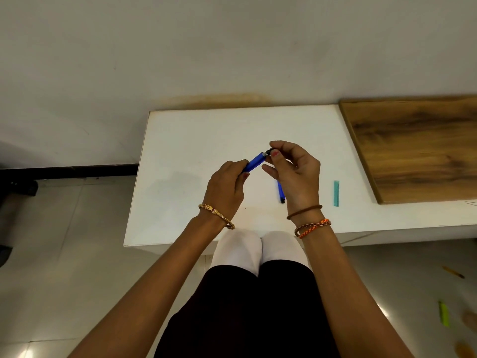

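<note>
1. Left hand (227,187) grips blue barrel (255,161) above the table (193,140).
2. Right hand (294,174) pinches dark end piece (269,152) at the barrel's tip; joint likely unfinished.
3. Thin blue part (280,193) and teal piece (336,193) lie unfitted on the table.

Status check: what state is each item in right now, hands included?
Blue barrel: lifted, tilted, gripped by left hand.
Dark end piece: pinched by right hand at barrel's tip; attached or loose, cannot tell.
Second blue pen: lying on white table, partly hidden behind right hand.
Teal stick: lying flat on table, untouched.
Wooden board: lying flat, table's right side.
</note>
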